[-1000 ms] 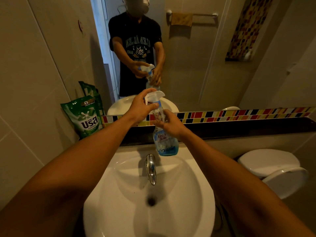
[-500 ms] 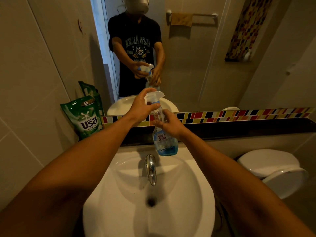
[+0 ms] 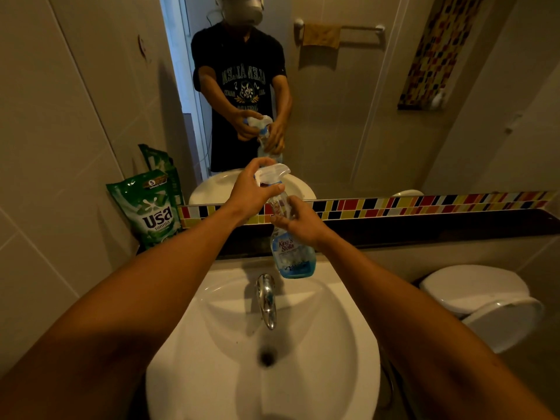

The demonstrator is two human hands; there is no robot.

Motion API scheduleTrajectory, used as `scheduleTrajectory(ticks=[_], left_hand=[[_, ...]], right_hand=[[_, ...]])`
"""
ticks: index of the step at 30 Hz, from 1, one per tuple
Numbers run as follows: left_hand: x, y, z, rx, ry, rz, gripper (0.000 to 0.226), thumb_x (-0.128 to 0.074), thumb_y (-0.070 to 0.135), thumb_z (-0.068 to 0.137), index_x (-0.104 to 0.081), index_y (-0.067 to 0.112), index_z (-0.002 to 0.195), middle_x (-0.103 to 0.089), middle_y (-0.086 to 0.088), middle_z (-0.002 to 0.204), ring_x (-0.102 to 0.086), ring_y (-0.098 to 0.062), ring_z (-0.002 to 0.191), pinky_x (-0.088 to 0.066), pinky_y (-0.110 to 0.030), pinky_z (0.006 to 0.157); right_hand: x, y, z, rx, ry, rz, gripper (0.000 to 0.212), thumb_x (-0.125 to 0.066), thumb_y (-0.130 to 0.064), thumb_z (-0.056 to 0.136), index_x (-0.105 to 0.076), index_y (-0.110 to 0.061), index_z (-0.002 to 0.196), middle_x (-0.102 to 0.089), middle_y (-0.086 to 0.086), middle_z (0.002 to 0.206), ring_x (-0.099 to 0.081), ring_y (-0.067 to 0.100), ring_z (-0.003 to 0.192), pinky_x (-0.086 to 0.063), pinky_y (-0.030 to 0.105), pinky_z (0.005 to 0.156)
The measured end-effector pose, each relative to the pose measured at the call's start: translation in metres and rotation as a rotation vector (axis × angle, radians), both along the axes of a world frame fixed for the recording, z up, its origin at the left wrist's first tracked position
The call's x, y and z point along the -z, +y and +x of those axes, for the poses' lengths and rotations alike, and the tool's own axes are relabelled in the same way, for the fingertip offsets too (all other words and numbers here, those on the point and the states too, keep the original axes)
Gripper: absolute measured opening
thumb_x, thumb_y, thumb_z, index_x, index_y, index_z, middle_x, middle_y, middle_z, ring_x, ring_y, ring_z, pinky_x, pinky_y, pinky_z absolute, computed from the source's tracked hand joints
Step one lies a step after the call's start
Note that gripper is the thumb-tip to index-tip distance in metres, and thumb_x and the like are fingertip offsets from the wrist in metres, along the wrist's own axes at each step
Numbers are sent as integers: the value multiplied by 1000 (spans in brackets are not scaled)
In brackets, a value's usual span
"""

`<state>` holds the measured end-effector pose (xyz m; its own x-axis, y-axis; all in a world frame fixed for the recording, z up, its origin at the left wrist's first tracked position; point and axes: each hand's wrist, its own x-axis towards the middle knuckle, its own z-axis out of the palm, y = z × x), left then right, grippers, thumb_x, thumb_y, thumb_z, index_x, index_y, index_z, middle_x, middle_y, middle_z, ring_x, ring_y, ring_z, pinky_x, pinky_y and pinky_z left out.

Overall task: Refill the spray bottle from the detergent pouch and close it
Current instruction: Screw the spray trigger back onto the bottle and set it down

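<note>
Currently, by item:
Spray bottle (image 3: 291,253): held in the air above the back rim of the sink (image 3: 348,344), just behind the faucet (image 3: 266,301); blue liquid only near the base.
Bottle long axis: close to vertical, head leaning slightly toward the left hand, base toward the right side.
Trigger head (image 3: 272,174): seated on the neck, nozzle pointing right and away from the body.
Left hand (image 3: 251,192): curled closed around the trigger head and collar from the left; thumb and fingers wrapped over the top.
Right hand (image 3: 298,221): closed around the upper body of the bottle just below the neck, gripping from the right and near side.
Key relation: left hand directly above right hand along the bottle axis, hands nearly touching; twist axis runs through both grips.
Step in hand (judged): unscrewing the head; whether the collar is loose cannot be told.
Detergent pouch (image 3: 153,210): upright on the dark ledge (image 3: 424,225) against the left wall, well apart from both hands, untouched.
Nearer hand for the pouch: left, lying to its left and slightly below.
Risk (judged): tilting the bottle once open, spilling over the sink.
</note>
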<state>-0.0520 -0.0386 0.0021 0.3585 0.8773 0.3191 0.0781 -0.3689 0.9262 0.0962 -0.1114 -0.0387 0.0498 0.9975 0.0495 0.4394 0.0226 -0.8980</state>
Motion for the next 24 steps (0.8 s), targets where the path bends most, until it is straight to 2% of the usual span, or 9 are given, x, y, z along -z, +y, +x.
scheduleTrajectory(ticks=[5, 8, 13, 18, 21, 24], left_hand=[[-4, -1, -4, 52, 25, -18, 52, -75, 7, 86, -53, 22, 130, -58, -5, 124, -63, -16, 103, -59, -21, 71], [-5, -1, -5, 50, 18, -36, 52, -74, 5, 85, -53, 21, 130, -58, -3, 122, -62, -14, 102, -58, -17, 68], [0, -4, 1, -3, -15, -11, 56, -77, 9, 83, -51, 22, 130, -56, -4, 128, -60, -17, 110, -58, -23, 77], [-4, 0, -1, 52, -62, -62, 54, -77, 3, 82, -53, 19, 127, -58, -11, 125, -64, -25, 108, -61, -29, 74], [-7, 3, -6, 119, -65, -83, 54, -76, 1, 82, -53, 18, 127, -59, -10, 121, -66, -22, 102, -60, -28, 71], [-11, 6, -10, 177, -68, -110, 56, -77, 2, 81, -52, 19, 128, -57, -16, 125, -65, -30, 107, -61, -37, 74]], right_hand=[[0, -1, 1, -13, 22, -20, 36, -71, -28, 99, -52, -20, 128, -68, -1, 113, -68, 12, 100, -53, 28, 77], [1, -3, 0, -7, 47, -22, 35, -71, -28, 99, -52, -23, 127, -68, -2, 113, -68, 14, 102, -53, 27, 77], [-1, -3, -5, 19, 19, 5, 40, -69, -29, 99, -52, -17, 134, -67, 3, 121, -66, 20, 107, -51, 25, 74], [-4, -1, -1, 5, 49, -7, 38, -72, -30, 97, -56, -17, 129, -71, 6, 120, -70, 25, 109, -59, 40, 91], [-11, -4, 1, -26, 103, -39, 39, -73, -28, 96, -58, -17, 131, -71, 5, 119, -71, 22, 106, -59, 37, 87], [-16, -6, 3, -54, 158, -61, 40, -74, -25, 96, -59, -13, 131, -72, 9, 117, -73, 26, 104, -61, 35, 83]])
